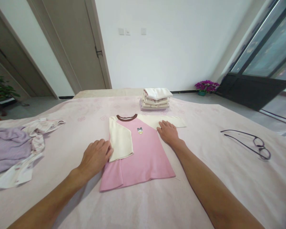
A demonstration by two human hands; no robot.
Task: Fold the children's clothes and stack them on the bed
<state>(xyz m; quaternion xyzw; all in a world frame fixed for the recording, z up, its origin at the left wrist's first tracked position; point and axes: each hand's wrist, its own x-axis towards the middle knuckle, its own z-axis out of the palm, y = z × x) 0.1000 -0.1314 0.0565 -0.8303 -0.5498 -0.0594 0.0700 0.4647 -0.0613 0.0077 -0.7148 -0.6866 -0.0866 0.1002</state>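
A pink long-sleeved shirt (147, 152) with cream sleeves, a brown neckline and a small cartoon duck face lies front up on the bed. Its left side is folded inward, with that cream sleeve (121, 140) pointing down across the front. The other sleeve stretches out to the right. My left hand (96, 156) is at the folded left edge, fingers curled and closed on the fabric; the fingertips are partly hidden. Lying palm down where the right sleeve meets the body, my right hand (168, 132) has its fingers extended and slightly apart.
A stack of folded clothes (156, 100) stands near the bed's far edge. Crumpled lilac and white clothes (11, 149) lie at the left. Black-framed glasses (259, 146) rest on the pale pink bedsheet (205, 136) at the right. Potted purple flowers (206, 86) stand beyond the bed.
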